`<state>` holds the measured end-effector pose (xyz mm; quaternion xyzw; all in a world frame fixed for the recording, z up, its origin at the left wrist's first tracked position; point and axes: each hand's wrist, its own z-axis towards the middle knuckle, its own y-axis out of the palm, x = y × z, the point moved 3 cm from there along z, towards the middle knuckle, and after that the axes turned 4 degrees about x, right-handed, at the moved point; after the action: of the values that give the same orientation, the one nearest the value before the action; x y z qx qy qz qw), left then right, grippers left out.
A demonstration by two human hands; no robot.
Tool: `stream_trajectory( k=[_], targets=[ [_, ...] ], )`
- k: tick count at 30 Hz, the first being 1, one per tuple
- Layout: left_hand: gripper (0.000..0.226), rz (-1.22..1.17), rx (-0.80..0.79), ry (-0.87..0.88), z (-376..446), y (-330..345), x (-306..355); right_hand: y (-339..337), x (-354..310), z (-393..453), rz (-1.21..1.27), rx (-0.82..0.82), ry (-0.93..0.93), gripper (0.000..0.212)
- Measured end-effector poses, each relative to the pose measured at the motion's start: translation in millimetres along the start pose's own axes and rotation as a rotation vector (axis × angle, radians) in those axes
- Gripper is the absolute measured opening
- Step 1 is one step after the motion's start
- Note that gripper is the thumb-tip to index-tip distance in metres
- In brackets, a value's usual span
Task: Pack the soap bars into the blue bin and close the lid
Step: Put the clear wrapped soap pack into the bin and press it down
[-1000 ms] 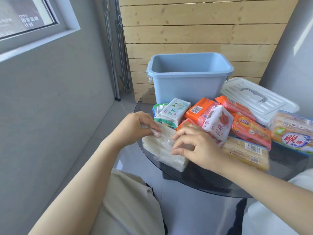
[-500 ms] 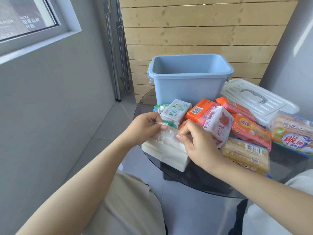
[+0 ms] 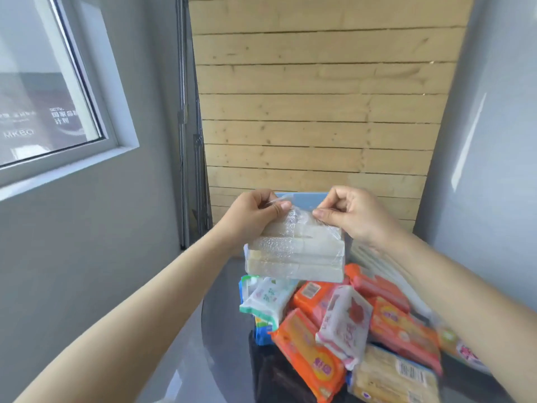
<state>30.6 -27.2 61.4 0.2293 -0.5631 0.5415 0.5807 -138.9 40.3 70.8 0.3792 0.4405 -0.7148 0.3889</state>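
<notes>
A clear-wrapped pack of pale white soap bars (image 3: 295,257) hangs in the air in front of the blue bin (image 3: 305,199), which is mostly hidden behind it. My left hand (image 3: 252,216) pinches the wrapper's top left corner and my right hand (image 3: 353,216) pinches the top right corner. Below lies a pile of wrapped soap: orange packs (image 3: 309,359), a white and green pack (image 3: 268,298), a white pack with a red flower (image 3: 345,321) and a yellowish pack (image 3: 392,376). The white lid (image 3: 367,257) shows only partly behind my right forearm.
The pile rests on a round dark glass table (image 3: 223,338). A wooden slat wall (image 3: 319,112) rises behind the bin, grey walls stand on both sides, and a window (image 3: 43,97) is at the upper left. The frame is blurred at the lower right.
Both hands have lifted the clear-wrapped white soap pack off the table up to bin height. The view has tilted upward and closer to the bin.
</notes>
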Motion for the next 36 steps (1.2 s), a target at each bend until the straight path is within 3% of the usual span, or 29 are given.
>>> stream_trajectory(
  k=[7, 15, 24, 28, 36],
  targets=[
    [0.029, 0.032, -0.028, 0.056, 119, 14, 37, -56, -17, 107, -0.137, 0.065, 0.015, 0.018],
    [0.033, -0.021, -0.1, -0.121, 213, 50, -31, -56, 55, 194, -0.425, -0.012, 0.171, 0.025],
    [0.028, -0.001, -0.238, -0.326, 229, 82, -95, -48, 114, 204, -0.604, -0.163, 0.213, 0.026],
    [0.028, -0.015, -0.225, -0.313, 227, 92, -103, -49, 121, 203, -0.669, -0.159, 0.175, 0.029],
    [0.031, -0.283, -0.187, -0.226, 221, 97, -109, -54, 109, 204, -0.71, -0.08, 0.053, 0.028]
  ],
)
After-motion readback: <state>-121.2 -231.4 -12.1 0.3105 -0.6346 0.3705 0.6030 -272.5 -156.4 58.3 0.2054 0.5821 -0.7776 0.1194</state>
